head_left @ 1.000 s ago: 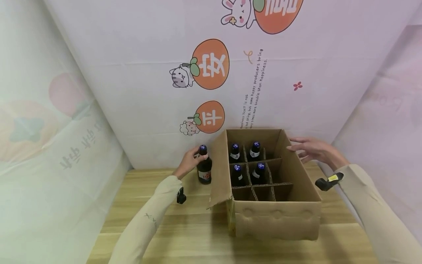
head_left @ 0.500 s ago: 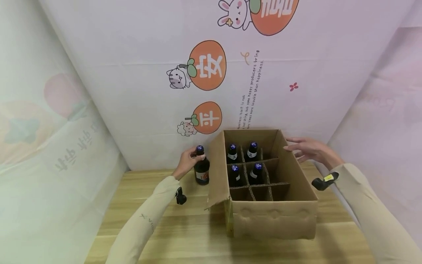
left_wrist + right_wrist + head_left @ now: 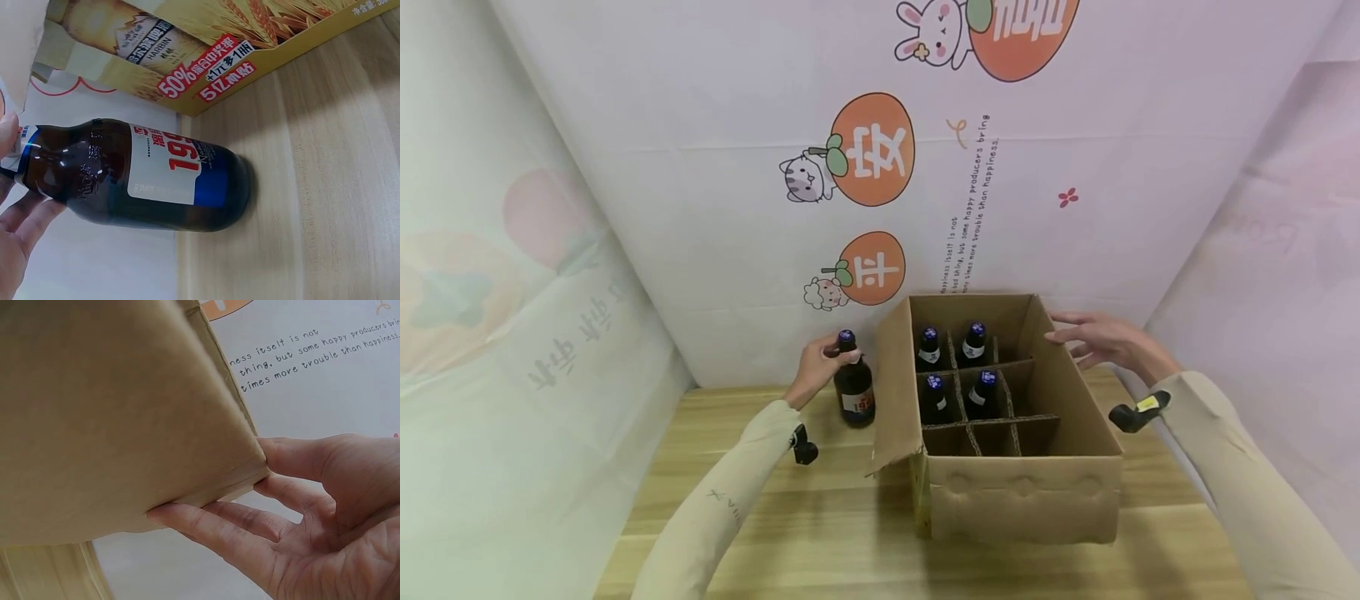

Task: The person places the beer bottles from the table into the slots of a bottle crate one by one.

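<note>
A dark brown bottle (image 3: 853,392) with a blue cap and a white, red and blue label (image 3: 169,169) stands on the wooden table just left of an open cardboard box (image 3: 1022,492). My left hand (image 3: 817,367) grips the bottle by its neck. Inside the box, cardboard dividers hold several capped bottles (image 3: 955,371) in the far cells; the near cells look empty. My right hand (image 3: 1097,340) rests with straight fingers (image 3: 250,519) against the far right flap (image 3: 125,419) of the box.
The wooden table (image 3: 790,517) is enclosed by printed cloth walls (image 3: 865,167) at the back and both sides. The box's left flap (image 3: 895,392) hangs outward close to the held bottle. Bare tabletop lies in front of the box and to the left.
The left hand has drawn the bottle slightly left, away from the box flap. The right hand stays at the box's far right edge.
</note>
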`<act>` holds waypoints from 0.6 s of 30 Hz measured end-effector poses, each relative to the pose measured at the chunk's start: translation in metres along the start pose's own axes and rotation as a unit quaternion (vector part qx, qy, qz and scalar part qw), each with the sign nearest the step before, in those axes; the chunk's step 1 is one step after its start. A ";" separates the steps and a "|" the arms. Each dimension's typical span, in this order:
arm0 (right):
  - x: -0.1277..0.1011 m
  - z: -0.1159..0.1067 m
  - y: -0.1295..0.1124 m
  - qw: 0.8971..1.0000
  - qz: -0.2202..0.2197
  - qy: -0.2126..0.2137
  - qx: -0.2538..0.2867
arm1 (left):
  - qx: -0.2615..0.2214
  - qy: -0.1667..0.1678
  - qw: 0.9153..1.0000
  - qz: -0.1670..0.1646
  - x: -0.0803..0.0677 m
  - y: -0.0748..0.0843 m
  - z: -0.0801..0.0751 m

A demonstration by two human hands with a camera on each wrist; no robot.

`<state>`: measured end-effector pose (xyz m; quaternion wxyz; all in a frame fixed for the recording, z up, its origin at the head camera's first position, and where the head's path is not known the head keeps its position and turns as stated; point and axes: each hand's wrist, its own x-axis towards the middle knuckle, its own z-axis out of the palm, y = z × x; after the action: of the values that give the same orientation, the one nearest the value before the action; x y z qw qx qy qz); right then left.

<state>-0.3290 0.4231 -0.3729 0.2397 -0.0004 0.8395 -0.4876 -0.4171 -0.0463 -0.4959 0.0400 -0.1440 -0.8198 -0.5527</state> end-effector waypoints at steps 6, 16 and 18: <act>0.000 0.002 0.000 1.000 0.003 0.005 0.006 | -0.014 0.000 1.000 -0.014 -0.003 0.006 -0.011; 0.001 0.000 0.001 1.000 -0.003 0.001 0.004 | -0.029 -0.004 0.999 -0.020 -0.003 0.022 -0.026; 0.000 0.000 0.001 1.000 -0.005 0.002 0.004 | -0.024 -0.003 1.000 -0.020 -0.003 0.024 -0.028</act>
<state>-0.3290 0.4234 -0.3735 0.2350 -0.0029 0.8384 -0.4918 -0.4104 -0.0643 -0.4647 0.0230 -0.1307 -0.8089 -0.5728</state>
